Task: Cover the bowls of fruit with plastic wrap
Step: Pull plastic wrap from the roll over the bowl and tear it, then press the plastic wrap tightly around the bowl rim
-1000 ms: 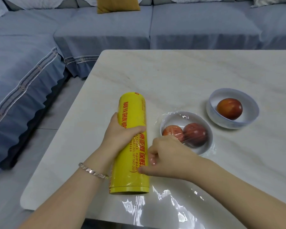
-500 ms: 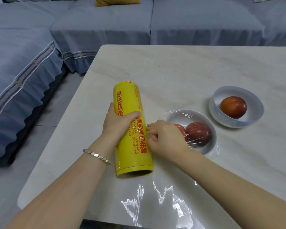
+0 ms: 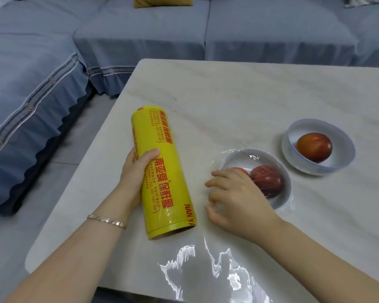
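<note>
A yellow roll of plastic wrap [image 3: 162,171] lies on the pale marble table [image 3: 239,95], and my left hand [image 3: 136,173] grips its middle from the left. My right hand [image 3: 239,197] rests with loosely curved, spread fingers on the table against the left rim of the near white bowl [image 3: 236,158]. That bowl holds two red fruits [image 3: 266,180] and has clear film over it. A second white bowl [image 3: 293,158] behind it to the right holds one red fruit [image 3: 314,147] and has no film on it.
A crumpled sheet of clear film [image 3: 217,270] lies shining at the table's near edge, under my right forearm. A blue-grey sofa [image 3: 140,36] runs along the far and left sides of the table, with grey floor [image 3: 59,158] between.
My right hand has left the roll and moved right to the near bowl's rim, its fingers now spread. My left hand has kept hold of the roll, which has turned a little.
</note>
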`<action>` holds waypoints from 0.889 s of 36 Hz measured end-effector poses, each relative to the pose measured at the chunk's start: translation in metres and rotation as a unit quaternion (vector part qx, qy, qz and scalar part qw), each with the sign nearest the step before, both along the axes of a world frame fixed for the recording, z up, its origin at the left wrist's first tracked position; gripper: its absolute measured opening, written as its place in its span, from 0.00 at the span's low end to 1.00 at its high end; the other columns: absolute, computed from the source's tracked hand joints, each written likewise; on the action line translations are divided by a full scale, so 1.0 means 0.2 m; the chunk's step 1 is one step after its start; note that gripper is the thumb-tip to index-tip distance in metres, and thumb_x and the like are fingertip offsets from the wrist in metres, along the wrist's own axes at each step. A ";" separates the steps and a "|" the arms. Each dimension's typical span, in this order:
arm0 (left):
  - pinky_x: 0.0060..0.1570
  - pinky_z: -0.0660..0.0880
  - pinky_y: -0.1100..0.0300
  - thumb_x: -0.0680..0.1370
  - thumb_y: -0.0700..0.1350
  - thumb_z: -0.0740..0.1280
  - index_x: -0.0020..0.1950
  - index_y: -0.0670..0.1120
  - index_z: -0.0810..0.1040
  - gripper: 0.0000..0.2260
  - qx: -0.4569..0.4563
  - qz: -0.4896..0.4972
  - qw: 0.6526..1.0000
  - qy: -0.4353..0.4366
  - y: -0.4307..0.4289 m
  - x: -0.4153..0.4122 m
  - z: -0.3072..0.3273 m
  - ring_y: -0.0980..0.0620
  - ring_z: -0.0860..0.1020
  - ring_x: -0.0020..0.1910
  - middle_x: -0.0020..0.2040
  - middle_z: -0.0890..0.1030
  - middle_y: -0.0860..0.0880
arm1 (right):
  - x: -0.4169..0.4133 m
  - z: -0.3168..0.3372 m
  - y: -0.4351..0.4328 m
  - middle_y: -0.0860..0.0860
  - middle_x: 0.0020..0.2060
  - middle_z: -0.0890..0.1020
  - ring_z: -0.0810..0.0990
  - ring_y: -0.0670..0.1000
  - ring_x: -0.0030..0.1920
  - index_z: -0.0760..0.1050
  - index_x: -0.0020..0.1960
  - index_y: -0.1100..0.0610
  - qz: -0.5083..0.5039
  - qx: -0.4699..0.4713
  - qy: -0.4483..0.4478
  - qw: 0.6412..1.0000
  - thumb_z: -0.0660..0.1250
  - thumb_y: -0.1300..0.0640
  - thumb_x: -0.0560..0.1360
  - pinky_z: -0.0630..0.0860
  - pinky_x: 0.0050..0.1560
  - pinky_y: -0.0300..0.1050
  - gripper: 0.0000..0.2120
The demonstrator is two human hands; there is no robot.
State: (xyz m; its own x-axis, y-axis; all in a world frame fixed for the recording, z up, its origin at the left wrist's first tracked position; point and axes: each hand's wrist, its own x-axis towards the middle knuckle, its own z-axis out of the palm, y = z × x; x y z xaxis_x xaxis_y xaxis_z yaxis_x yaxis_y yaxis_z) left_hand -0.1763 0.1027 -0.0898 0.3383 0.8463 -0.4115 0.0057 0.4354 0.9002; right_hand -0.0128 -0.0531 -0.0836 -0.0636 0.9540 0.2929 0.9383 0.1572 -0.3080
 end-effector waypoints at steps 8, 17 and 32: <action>0.44 0.79 0.56 0.62 0.45 0.76 0.67 0.45 0.69 0.35 0.154 0.120 0.980 -0.026 0.07 0.08 0.17 0.50 0.82 0.50 0.57 0.80 0.47 | -0.02 0.09 0.02 0.49 0.48 0.84 0.80 0.52 0.57 0.73 0.61 0.59 -0.012 -0.065 -0.117 0.991 0.56 0.41 0.65 0.61 0.69 0.56 0.32; 0.64 0.70 0.49 0.60 0.49 0.78 0.71 0.58 0.53 0.47 0.357 0.143 0.917 0.104 0.24 0.27 0.26 0.47 0.65 0.68 0.70 0.64 0.48 | 0.23 0.17 -0.01 0.49 0.52 0.82 0.74 0.54 0.60 0.78 0.55 0.54 -0.151 -0.085 0.025 0.985 0.56 0.45 0.70 0.65 0.63 0.44 0.21; 0.66 0.69 0.48 0.67 0.46 0.77 0.75 0.53 0.53 0.45 0.339 0.101 0.925 0.139 0.34 0.21 0.26 0.51 0.68 0.68 0.72 0.65 0.52 | 0.41 0.11 -0.07 0.54 0.59 0.74 0.72 0.52 0.60 0.72 0.62 0.57 -0.296 -0.101 0.172 0.934 0.63 0.58 0.74 0.62 0.55 0.34 0.16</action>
State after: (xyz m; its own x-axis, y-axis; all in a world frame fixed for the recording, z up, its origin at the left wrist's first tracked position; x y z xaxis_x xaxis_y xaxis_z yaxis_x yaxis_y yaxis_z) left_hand -0.1338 0.1699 -0.0383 0.1069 0.9761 0.1893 0.2579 -0.2111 0.9428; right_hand 0.0685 -0.0666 -0.0614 0.5571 0.8304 0.0099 0.6831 -0.4515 -0.5741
